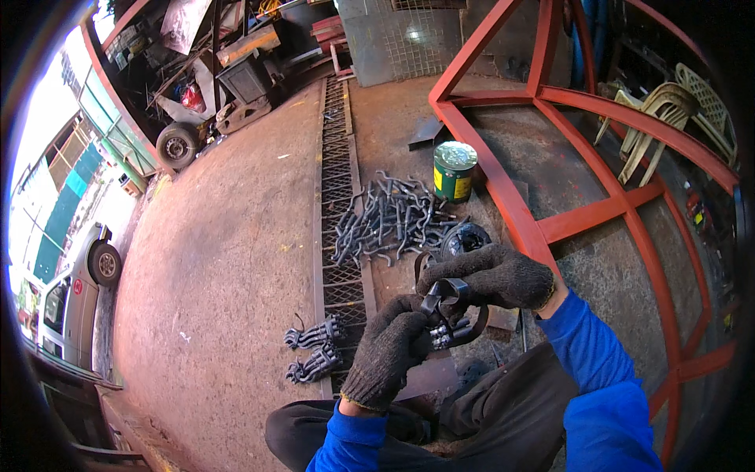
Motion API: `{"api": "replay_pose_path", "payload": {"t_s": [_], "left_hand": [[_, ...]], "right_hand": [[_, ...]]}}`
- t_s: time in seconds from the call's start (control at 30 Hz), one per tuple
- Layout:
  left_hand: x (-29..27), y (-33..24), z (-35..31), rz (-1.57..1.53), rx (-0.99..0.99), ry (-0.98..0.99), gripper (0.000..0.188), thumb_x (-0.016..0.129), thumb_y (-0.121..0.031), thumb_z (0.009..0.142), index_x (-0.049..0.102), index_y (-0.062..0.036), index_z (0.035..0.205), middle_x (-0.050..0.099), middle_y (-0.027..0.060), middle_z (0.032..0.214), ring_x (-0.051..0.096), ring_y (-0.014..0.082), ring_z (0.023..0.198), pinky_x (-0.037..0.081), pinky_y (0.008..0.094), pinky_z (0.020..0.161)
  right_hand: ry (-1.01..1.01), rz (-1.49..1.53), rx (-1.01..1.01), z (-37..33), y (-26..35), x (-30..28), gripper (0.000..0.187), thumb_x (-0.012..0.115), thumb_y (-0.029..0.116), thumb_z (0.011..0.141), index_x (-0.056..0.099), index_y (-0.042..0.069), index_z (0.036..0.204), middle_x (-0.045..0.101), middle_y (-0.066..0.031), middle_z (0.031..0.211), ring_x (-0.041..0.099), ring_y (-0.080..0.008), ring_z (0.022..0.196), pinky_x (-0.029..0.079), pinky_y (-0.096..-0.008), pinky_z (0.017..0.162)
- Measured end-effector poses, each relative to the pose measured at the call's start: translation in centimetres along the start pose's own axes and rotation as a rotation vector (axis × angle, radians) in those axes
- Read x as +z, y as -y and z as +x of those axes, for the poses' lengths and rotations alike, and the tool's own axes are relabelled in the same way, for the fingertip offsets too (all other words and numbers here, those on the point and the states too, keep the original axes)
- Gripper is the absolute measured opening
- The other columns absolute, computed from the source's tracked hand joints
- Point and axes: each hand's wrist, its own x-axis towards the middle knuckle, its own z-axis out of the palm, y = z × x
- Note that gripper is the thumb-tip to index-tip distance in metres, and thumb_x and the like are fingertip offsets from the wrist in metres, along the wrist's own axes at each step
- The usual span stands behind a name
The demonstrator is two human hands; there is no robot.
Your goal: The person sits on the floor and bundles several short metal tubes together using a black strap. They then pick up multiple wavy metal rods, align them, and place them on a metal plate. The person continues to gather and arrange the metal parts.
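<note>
Both my hands wear dark knit gloves and meet above my lap. My left hand [385, 350] is closed around a small bundle of metal rods [442, 338], their ends showing between the gloves. A flat, glossy black strip [447, 291] stands up in a fold over the bundle, and my right hand [503, 277] pinches it from the right. Part of the strip loops down beside the rods; my gloves hide the rest. Ahead lies a loose pile of bent metal rods [391, 216]. To the left, two tied rod bundles [316, 351] rest by the floor grating.
A green can [454, 170] and a round black object [465, 238] stand near the pile. Red steel framing [578, 224] fills the right side. A metal grating [336, 287] runs along the concrete floor. Plastic chairs [664, 118] are far right; a vehicle [75, 303] is left.
</note>
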Motion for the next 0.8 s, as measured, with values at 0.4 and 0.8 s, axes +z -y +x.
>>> {"api": "replay_pose_path", "payload": {"t_s": [0.4, 0.8], "left_hand": [[-0.1, -0.7, 0.0, -0.191, -0.167, -0.011, 0.038, 0.057, -0.009, 0.089, 0.058, 0.0037, 0.126, 0.065, 0.0095, 0.085, 0.06, 0.0148, 0.062, 0.05, 0.0257, 0.056], [0.9, -2.0, -0.9, -0.208, -0.094, 0.062, 0.048, 0.059, -0.013, 0.096, 0.049, 0.005, 0.139, 0.066, 0.0117, 0.088, 0.065, 0.0185, 0.07, 0.055, 0.03, 0.063]], "right_hand": [[-0.141, -0.127, 0.035, 0.7, -0.5, 0.4, 0.044, 0.073, 0.012, 0.089, 0.062, 0.002, 0.131, 0.067, -0.0091, 0.121, 0.067, -0.0157, 0.098, 0.056, -0.0327, 0.087], [-0.337, -0.1, -0.047, 1.0, -1.2, 0.0, 0.038, 0.074, 0.003, 0.088, 0.063, 0.003, 0.124, 0.07, -0.0079, 0.112, 0.068, -0.0143, 0.091, 0.059, -0.0298, 0.079]]}}
